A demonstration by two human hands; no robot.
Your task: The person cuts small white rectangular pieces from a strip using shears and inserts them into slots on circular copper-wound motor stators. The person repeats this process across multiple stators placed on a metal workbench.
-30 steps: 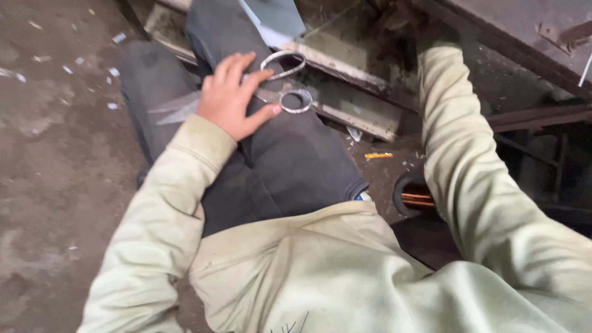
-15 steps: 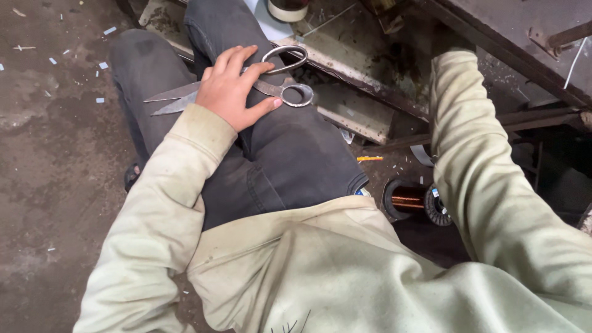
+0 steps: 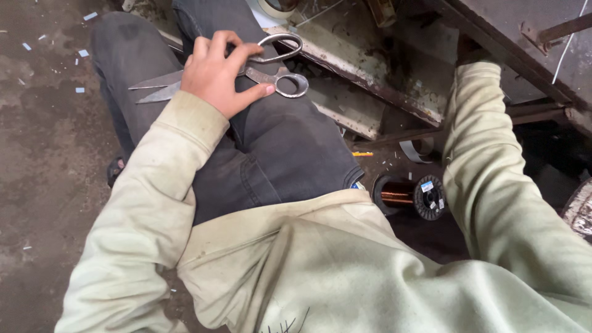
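My left hand (image 3: 217, 75) rests on large metal scissors (image 3: 277, 79) lying across my dark-trousered thigh (image 3: 290, 148). The fingers are spread over the shanks, the thumb points toward the ring handles, and the blades stick out to the left of the hand. My right arm in a pale sleeve (image 3: 487, 166) reaches up to the right under a rusty metal frame (image 3: 493, 37). That hand is hidden behind the frame.
A spool of copper wire (image 3: 407, 196) lies on the floor beside my right hip. A worn metal beam (image 3: 364, 80) runs diagonally past my knee. A curl of grey tape (image 3: 418, 150) lies near it. Dirty concrete floor (image 3: 43, 154) with small paper scraps is at the left.
The view has shifted slightly; the left hand stays on the scissors, its fingers moving a little over the handles. The right arm keeps reaching under the frame.
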